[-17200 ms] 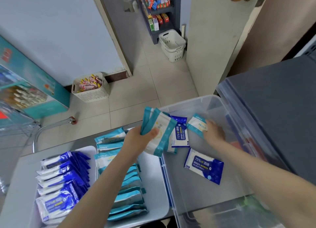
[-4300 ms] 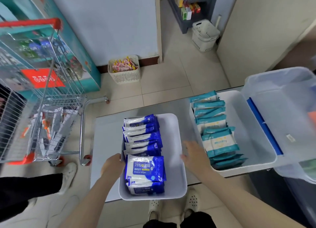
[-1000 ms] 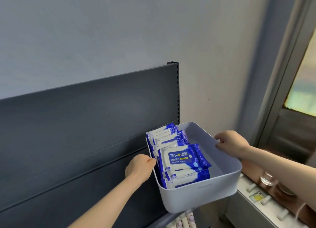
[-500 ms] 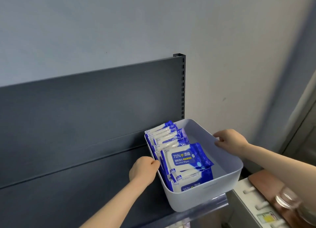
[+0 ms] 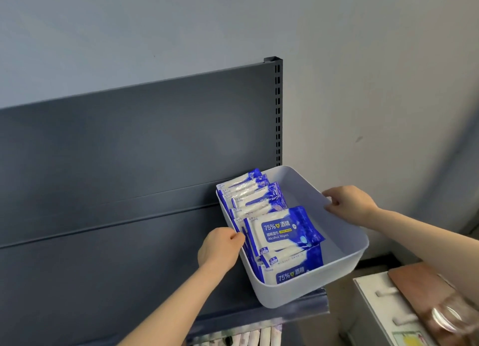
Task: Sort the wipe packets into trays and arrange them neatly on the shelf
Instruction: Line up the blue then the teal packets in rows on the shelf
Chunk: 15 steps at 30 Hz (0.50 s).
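Head cam: both hands grip the white tray (image 5: 344, 262) of blue wipe packets (image 5: 280, 231), left hand (image 5: 220, 247) and right hand (image 5: 347, 203) on opposite rims, tray sitting on the dark shelf (image 5: 129, 255).

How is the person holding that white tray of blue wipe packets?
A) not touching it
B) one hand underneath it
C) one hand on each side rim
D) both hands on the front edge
C: the left hand grips the left rim of the tray and the right hand grips the right rim.

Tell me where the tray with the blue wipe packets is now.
In the head view, the tray sits at the right end of the dark shelf, beside the slotted upright, held by both hands.
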Available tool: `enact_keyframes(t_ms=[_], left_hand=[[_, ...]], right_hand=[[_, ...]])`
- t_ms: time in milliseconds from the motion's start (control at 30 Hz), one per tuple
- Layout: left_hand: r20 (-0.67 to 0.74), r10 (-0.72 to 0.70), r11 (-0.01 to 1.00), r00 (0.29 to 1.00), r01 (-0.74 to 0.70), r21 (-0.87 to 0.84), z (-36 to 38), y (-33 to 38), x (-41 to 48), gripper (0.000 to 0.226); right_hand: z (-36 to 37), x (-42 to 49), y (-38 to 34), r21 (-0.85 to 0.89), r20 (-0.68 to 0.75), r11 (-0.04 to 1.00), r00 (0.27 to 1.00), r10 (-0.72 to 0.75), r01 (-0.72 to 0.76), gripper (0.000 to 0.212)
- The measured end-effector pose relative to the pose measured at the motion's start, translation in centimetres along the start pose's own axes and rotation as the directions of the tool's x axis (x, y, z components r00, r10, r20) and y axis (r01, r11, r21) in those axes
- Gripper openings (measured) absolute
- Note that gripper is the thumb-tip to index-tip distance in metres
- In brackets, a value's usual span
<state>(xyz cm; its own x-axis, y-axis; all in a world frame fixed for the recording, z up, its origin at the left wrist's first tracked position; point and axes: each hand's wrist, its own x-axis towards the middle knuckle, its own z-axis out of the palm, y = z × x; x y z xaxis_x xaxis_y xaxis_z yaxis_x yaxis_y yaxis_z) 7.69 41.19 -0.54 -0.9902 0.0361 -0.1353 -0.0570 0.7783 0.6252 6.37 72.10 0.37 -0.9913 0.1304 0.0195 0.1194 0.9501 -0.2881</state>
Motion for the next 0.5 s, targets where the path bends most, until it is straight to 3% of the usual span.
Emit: enact_keyframes(t_ms=[167, 233, 367, 500], left_hand=[[-0.006, -0.024, 1.000, 1.000, 0.024, -0.002, 0.2, 0.0, -0.1, 0.040], [-0.007, -0.023, 0.999, 1.000, 0.023, 0.037, 0.2, -0.1, -0.1, 0.041], [-0.018, 0.003, 0.985, 1.000, 0.000, 0.170, -0.1, 0.4, -0.3, 0.041], [-0.012, 0.040, 0.957, 0.999, -0.035, 0.288, -0.8, 0.9, -0.2, 0.046]], right_hand=[[-0.2, 0.2, -0.1, -0.135, 0.035, 0.991, 0.999, -0.005, 0.009, 0.030], [-0.3, 0.3, -0.6, -0.200, -0.024, 0.979, 0.999, -0.048, 0.043, 0.029], [-0.6, -0.6, -4.1, -0.020, -0.129, 0.956, 0.948, -0.292, 0.292, 0.027], [-0.5, -2.1, -8.0, 0.201, 0.204, 0.910, 0.893, -0.402, 0.364, 0.048]])
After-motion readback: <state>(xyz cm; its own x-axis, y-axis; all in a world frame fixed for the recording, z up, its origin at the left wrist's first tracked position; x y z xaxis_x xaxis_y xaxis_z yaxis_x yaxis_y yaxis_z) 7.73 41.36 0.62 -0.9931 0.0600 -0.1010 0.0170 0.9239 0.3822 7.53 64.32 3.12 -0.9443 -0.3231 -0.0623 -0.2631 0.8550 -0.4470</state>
